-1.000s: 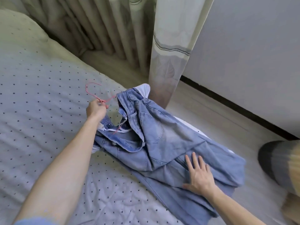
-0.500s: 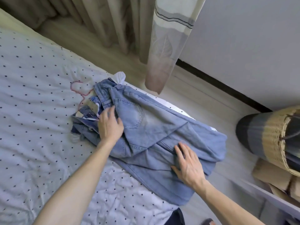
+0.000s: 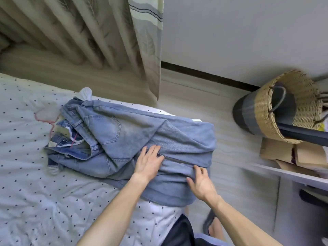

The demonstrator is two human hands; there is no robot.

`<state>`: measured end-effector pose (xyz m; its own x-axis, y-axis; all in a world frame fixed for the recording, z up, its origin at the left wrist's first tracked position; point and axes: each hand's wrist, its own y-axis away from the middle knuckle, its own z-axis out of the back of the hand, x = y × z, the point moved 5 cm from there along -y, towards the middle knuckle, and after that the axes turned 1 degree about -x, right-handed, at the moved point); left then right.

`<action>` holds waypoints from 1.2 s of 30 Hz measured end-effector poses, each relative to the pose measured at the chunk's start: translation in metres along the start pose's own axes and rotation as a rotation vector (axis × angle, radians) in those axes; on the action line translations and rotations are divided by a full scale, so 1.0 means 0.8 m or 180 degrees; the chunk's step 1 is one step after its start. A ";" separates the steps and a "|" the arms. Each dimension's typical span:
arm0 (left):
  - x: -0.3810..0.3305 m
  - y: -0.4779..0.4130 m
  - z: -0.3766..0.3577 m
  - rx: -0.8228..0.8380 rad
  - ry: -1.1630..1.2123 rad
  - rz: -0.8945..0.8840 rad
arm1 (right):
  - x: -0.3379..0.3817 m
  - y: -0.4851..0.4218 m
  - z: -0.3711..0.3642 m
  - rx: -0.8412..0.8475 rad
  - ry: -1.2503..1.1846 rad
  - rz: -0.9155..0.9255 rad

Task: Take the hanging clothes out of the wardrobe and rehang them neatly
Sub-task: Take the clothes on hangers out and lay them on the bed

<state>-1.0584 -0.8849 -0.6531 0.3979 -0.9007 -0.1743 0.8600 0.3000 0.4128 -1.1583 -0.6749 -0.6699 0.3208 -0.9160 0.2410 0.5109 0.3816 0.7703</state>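
Note:
Folded light-blue jeans (image 3: 124, 135) lie in a pile at the edge of the dotted bed (image 3: 35, 183). A thin pink wire hanger (image 3: 51, 67) lies on the sheet at the waistband end, partly tucked into the denim. My left hand (image 3: 148, 162) rests flat on the middle of the jeans with straight fingers. My right hand (image 3: 200, 183) touches the folded leg edge at the right, fingers spread and slightly bent, holding nothing that I can see.
Beige curtains (image 3: 106, 32) hang behind the bed. A woven basket (image 3: 266, 110) with a dark lining stands on the floor at right, beside cardboard boxes (image 3: 287, 153) and a white shelf edge (image 3: 292, 174). My foot in a slipper (image 3: 211, 226) is below.
My left hand has moved from the waistband end to the middle of the jeans. The right hand has shifted to the folded leg edge. The view has swung right and down.

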 end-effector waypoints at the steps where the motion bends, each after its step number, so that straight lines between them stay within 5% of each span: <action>1: 0.000 -0.001 0.001 -0.0033 0.0005 0.0030 | -0.003 -0.002 -0.001 -0.0098 -0.0172 -0.0046; 5: -0.009 -0.004 0.010 -0.0523 0.0209 0.0062 | -0.010 -0.005 -0.002 -0.0082 -0.0115 0.0124; 10: -0.013 -0.005 0.028 -0.1102 0.0603 0.0741 | -0.006 0.009 0.032 -0.1501 -0.0760 0.0296; 13: -0.022 -0.007 0.036 -0.1175 0.0821 0.1210 | -0.001 0.013 0.042 -0.1567 -0.1402 0.0279; 17: -0.049 -0.001 0.030 -0.0215 0.0610 0.1311 | -0.023 0.025 0.046 -0.0504 -0.1218 0.0154; 20: -0.084 0.022 0.028 0.0706 0.0389 0.1286 | -0.068 0.060 0.070 -0.0465 -0.1173 0.0060; 27: -0.227 0.061 0.065 0.1884 0.0266 0.0735 | -0.211 0.210 0.166 -0.1220 -0.1379 -0.0096; 36: -0.576 0.081 0.206 0.0619 -0.0412 -0.1129 | -0.434 0.477 0.234 -0.2661 -0.1147 -0.0619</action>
<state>-1.2386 -0.5026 -0.3984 0.0340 -0.9732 -0.2275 0.8552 -0.0894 0.5106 -1.2242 -0.2349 -0.3488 -0.0261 -0.9030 0.4289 0.9832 0.0544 0.1744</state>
